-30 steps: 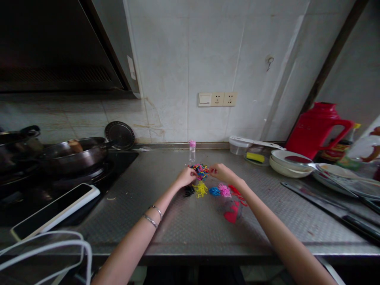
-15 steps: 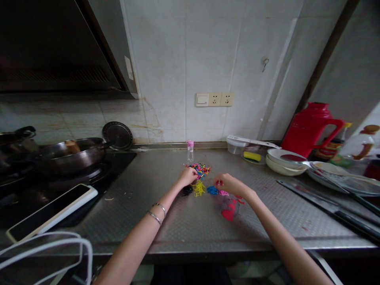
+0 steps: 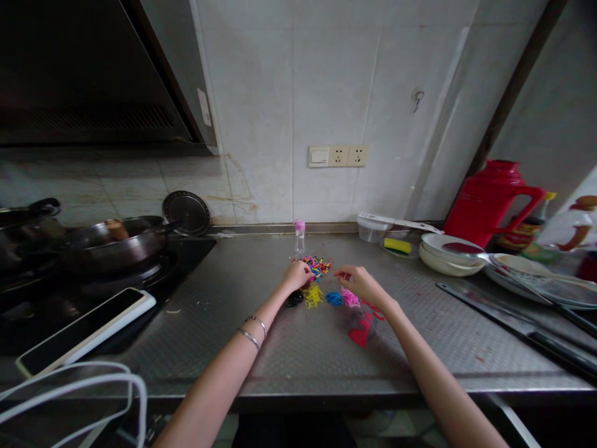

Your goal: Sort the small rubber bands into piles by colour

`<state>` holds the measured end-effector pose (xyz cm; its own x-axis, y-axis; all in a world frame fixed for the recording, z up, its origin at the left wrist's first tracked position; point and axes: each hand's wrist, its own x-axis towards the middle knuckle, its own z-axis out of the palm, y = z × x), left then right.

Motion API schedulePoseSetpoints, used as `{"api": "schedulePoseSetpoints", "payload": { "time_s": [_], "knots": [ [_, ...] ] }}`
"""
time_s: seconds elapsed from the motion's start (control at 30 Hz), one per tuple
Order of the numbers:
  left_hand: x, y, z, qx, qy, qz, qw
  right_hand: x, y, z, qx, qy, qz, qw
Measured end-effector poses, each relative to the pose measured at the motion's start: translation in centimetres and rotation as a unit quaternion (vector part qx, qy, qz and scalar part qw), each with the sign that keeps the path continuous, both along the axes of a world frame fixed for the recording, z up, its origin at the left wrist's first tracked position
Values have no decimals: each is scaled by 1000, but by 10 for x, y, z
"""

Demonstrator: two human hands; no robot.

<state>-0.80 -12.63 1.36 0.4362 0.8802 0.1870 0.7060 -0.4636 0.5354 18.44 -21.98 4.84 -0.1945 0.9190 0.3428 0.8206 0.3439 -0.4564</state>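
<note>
A mixed heap of small coloured rubber bands [image 3: 318,266] lies on the steel counter [image 3: 298,348]. In front of it sit sorted little piles: black [image 3: 295,299], yellow [image 3: 313,295], blue [image 3: 334,299], pink [image 3: 349,297] and red [image 3: 373,307]. My left hand [image 3: 297,275] rests at the mixed heap's left edge, fingers pinched on bands. My right hand [image 3: 360,283] hovers just right of the heap, above the pink pile, fingers curled in a pinch. A clear bag with a red heart [image 3: 360,330] lies under my right wrist.
A small bottle with a pink cap [image 3: 300,237] stands behind the heap. Left: a wok [image 3: 112,246] on the stove, a phone [image 3: 84,333], white cables [image 3: 69,392]. Right: stacked plates [image 3: 450,255], a sponge [image 3: 397,246], a red jug [image 3: 492,199], long knives [image 3: 513,326].
My right hand went down to the pink pile half a second ago and has come back up toward the mixed heap. My left hand stayed at the heap.
</note>
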Motion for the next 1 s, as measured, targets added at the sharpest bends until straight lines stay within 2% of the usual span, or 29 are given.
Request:
{"api": "schedulePoseSetpoints", "payload": {
  "time_s": [0.3,0.53,0.83,1.0],
  "knots": [
    [1,1,1,6,30,14,999,3,3,-9,-11,-21,-26,999],
    [-3,3,0,8,-11,0,1000,2,3,-10,-29,-39,-21,999],
    [3,-15,21,10,-32,-84,996,4,4,-13,-21,-45,-31,998],
    [9,-29,25,14,-9,-138,990,2,2,-13,-17,-45,-27,999]
  ]
}}
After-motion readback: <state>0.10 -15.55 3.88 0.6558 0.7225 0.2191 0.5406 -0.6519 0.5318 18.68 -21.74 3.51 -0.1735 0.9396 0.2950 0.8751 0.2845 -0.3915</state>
